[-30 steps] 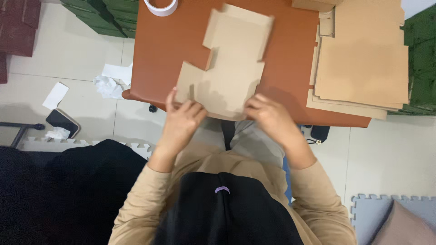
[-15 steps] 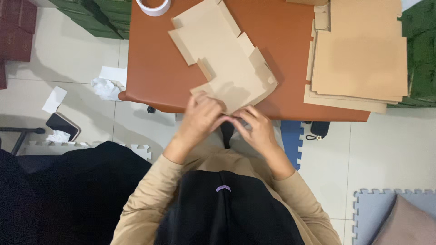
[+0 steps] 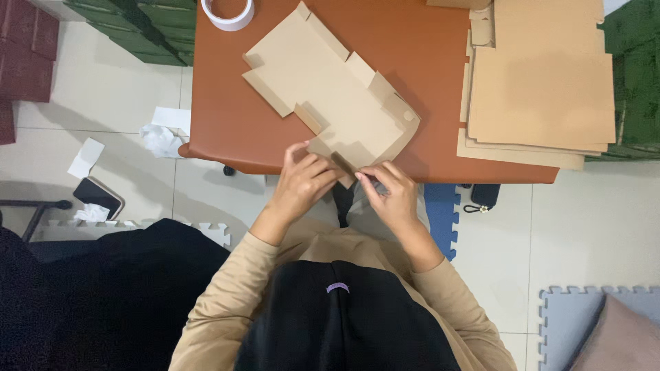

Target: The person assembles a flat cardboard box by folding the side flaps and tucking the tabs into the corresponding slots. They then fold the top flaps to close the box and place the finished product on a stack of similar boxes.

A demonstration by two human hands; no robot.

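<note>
A flat die-cut cardboard box blank [image 3: 330,96] lies tilted on the brown table [image 3: 426,41], its near corner hanging over the front edge. My left hand [image 3: 302,182] pinches that near flap from the left. My right hand [image 3: 388,189] pinches the same flap from the right, fingers curled on its edge. Both hands meet close together just off the table's front edge.
A stack of flat cardboard blanks [image 3: 543,89] covers the table's right side. A white tape roll [image 3: 228,12] sits at the back left. On the floor lie crumpled paper [image 3: 159,137], a phone [image 3: 98,197], blue foam mats [image 3: 591,316] and green crates [image 3: 165,27].
The cardboard blank has turned clockwise and slid further onto the table. My hands have come together at its near corner flap.
</note>
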